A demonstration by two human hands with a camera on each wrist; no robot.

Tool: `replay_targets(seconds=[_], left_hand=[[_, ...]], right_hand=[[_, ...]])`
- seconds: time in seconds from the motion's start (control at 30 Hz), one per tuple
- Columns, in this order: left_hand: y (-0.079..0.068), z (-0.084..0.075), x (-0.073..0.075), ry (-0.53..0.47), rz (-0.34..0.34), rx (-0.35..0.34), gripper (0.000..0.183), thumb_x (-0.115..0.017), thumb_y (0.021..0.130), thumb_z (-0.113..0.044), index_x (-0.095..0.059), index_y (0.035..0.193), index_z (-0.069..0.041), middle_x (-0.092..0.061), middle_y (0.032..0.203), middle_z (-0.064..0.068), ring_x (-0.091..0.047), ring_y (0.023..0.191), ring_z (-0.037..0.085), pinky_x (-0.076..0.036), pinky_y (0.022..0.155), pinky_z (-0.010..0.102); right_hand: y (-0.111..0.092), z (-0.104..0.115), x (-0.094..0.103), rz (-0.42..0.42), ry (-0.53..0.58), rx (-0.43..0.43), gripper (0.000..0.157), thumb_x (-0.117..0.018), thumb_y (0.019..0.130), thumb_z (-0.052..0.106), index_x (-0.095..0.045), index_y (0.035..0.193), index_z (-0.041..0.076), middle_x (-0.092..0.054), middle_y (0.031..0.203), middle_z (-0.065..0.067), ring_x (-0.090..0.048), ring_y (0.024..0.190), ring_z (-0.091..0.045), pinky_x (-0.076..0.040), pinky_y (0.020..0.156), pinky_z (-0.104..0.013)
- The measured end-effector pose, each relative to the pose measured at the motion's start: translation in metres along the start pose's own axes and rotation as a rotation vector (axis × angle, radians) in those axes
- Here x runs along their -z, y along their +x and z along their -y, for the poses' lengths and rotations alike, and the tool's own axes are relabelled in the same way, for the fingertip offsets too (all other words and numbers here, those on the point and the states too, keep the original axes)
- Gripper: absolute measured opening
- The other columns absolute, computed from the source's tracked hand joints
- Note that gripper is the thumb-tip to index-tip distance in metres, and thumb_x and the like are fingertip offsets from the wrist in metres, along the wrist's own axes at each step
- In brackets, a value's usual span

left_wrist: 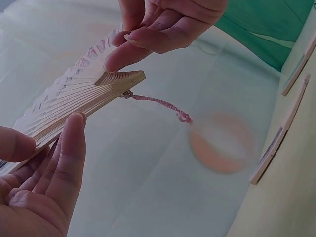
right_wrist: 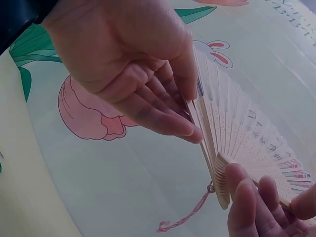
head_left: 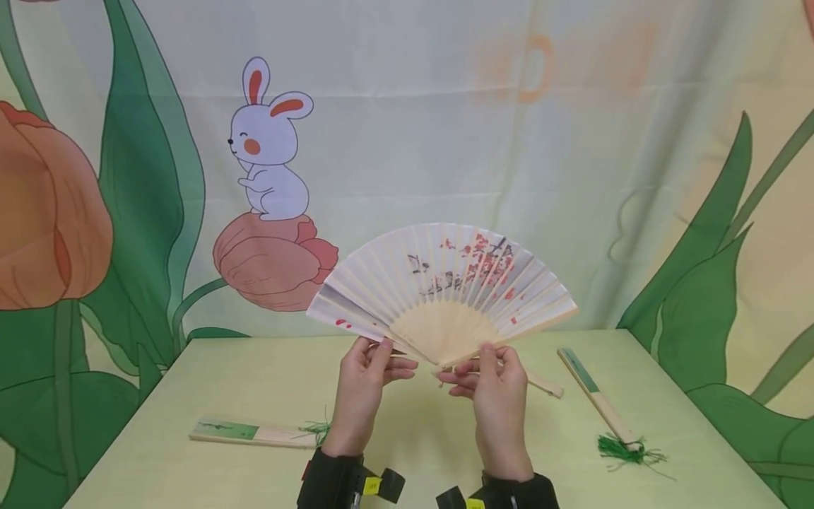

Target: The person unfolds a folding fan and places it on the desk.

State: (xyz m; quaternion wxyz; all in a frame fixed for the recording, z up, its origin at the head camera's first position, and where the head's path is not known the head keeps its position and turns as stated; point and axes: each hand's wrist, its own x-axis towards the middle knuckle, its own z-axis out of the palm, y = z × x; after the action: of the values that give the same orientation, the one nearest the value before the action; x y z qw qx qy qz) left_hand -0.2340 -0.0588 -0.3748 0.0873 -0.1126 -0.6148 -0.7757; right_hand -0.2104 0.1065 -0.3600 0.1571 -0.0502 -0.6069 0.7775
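A spread folding fan (head_left: 445, 283) is held up over the table, its pale leaf printed with red blossoms and dark marks. My left hand (head_left: 367, 382) pinches its left outer rib between thumb and fingers. On the opposite side, my right hand (head_left: 499, 392) grips the right outer rib the same way, its lower fingers near the pivot. From the pivot end hangs a twisted pink cord (left_wrist: 163, 103), seen in both wrist views. The bare wooden ribs (right_wrist: 219, 123) fan out between the two hands in the right wrist view.
A closed fan (head_left: 254, 433) with a green tassel lies at the left of the table. Another closed fan (head_left: 598, 396), with a green tassel (head_left: 620, 449), lies at the right. Behind my right hand a wooden stick end (head_left: 547, 385) shows. A printed curtain (head_left: 407, 141) hangs behind.
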Motion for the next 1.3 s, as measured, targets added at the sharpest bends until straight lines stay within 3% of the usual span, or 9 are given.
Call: replay_targets(seconds=[0.8,1.3], left_hand=[[-0.0012,-0.0028,-0.0010,-0.014,0.000,-0.010,0.026,-0.049,0.104,-0.016,-0.055,0.125,-0.001,-0.066,0.101,0.024,-0.070,0.081,0.026,-0.058,0.076,0.040],[-0.0002,-0.0033,-0.0008,-0.016,0.013,-0.028,0.024,-0.055,0.102,-0.015,-0.058,0.117,0.003,-0.067,0.096,0.017,-0.070,0.081,0.027,-0.058,0.075,0.040]], right_hand=[[-0.0009,0.0007,-0.0005,-0.040,0.104,0.022,0.027,-0.039,0.107,0.029,-0.039,0.107,0.002,-0.063,0.086,-0.015,-0.073,0.074,-0.027,-0.057,0.058,-0.032],[0.0007,0.0001,-0.0016,-0.086,0.149,0.020,0.028,-0.038,0.106,0.032,-0.040,0.110,0.004,-0.061,0.086,-0.012,-0.072,0.075,-0.024,-0.057,0.060,-0.031]])
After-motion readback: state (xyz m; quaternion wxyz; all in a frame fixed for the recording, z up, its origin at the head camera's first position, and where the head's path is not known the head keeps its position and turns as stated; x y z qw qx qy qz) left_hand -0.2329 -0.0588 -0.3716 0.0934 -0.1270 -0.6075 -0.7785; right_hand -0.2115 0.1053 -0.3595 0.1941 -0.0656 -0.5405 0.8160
